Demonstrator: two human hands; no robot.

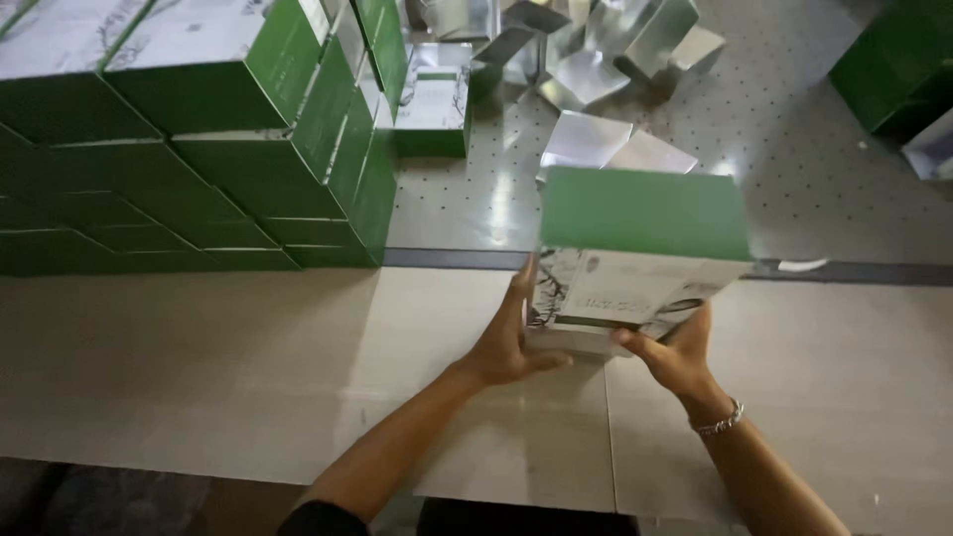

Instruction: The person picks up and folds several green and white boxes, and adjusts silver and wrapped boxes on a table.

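Both hands on one green-and-white box (635, 248), held up off the table (248, 367). Left hand (511, 342) flat against the box's left side, fingers stretched upward along the edge, thumb tucked under the bottom corner. Right hand (675, 349) cups the lower right corner from below, thumb pressed on the white printed face, fingers hidden behind the box; metal bracelet (723, 421) on that wrist. So the grip is a two-hand clamp: box pinched between the palms, green top tilted toward the camera. Table surface under the hands is pale flat cardboard sheets. Up and left of the left hand, well apart: big stack of matching green boxes (199, 149). Beyond the held box, on a dotted grey floor (794, 149): loose silvery unfolded cartons (586, 60). Far right of the right hand: more green boxes (893, 69).
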